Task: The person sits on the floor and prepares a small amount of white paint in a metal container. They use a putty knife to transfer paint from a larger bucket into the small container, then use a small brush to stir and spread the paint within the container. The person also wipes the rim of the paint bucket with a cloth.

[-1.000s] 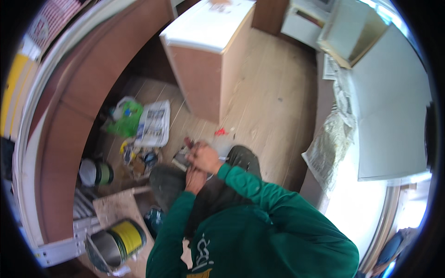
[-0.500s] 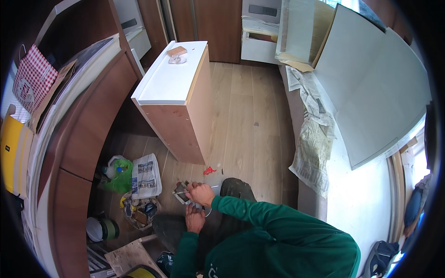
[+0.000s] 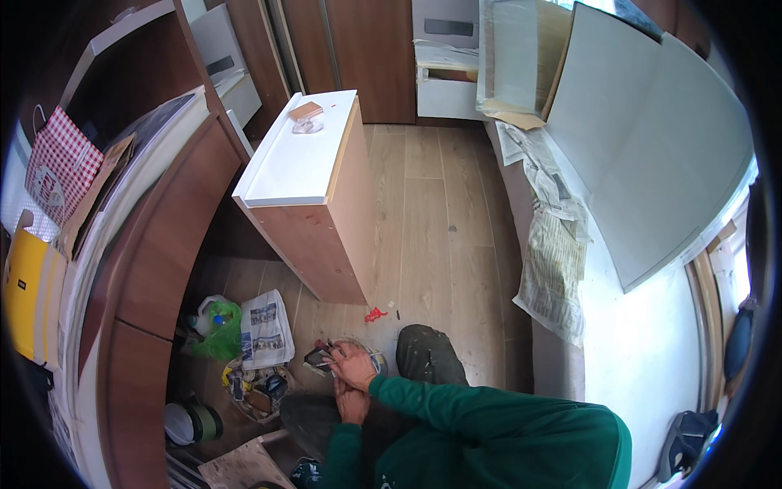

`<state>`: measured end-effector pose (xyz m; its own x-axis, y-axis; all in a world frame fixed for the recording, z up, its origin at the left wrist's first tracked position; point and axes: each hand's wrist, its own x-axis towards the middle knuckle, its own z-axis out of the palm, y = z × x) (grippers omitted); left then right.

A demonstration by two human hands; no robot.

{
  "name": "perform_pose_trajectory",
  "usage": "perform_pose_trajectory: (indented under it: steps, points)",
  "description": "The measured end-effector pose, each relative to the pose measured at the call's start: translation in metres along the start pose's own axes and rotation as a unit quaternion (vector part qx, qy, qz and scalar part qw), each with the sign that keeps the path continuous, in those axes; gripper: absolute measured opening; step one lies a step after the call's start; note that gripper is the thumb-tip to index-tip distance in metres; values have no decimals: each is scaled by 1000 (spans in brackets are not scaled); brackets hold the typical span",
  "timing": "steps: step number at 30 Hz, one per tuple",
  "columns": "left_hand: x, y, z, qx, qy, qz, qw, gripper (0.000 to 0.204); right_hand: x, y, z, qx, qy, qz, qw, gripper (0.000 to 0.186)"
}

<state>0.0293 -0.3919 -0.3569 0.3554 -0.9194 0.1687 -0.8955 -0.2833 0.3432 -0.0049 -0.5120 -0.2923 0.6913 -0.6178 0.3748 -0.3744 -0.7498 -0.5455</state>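
Note:
Low between my knees, my right hand (image 3: 353, 364) is closed, its fingers curled beside a small dark flat piece (image 3: 317, 356) with a pale edge. What it grips is too small to make out. My left hand (image 3: 352, 403) is just below, fingers drawn together and touching the underside of the right hand; anything in them is hidden. Partly behind my right hand shows the rim of a round tub (image 3: 378, 360). A red scrap (image 3: 375, 314) lies on the floor a little beyond my hands.
A white-topped cabinet carcass (image 3: 287, 183) stands ahead. At left are a newspaper (image 3: 266, 330), a green plastic bag (image 3: 218, 332), a bag of mixed tools (image 3: 259, 394) and a roll-like canister (image 3: 194, 424). Newspaper sheets (image 3: 551, 257) drape a ledge at right, beside big white panels (image 3: 648, 155).
My view has tilted up slightly, so the scene sits lower. My left hand has come up closer against the right, which has turned flatter over the work.

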Motion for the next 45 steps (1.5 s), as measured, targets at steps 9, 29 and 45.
perform_pose_trajectory:
  steps: [9, 29, 45]
  points:
    - [-2, -4, 2, 33, -46, -7, 998, 36, 29, 51, -16, -5, -30, -28, 999, 37]
    - [20, 10, -10, 55, -133, -38, 989, 28, 37, 62, -41, 43, 81, -21, 996, 35]
    - [78, 0, 27, 58, -387, -163, 906, 34, -65, 106, -148, 229, 47, 396, 888, 54]
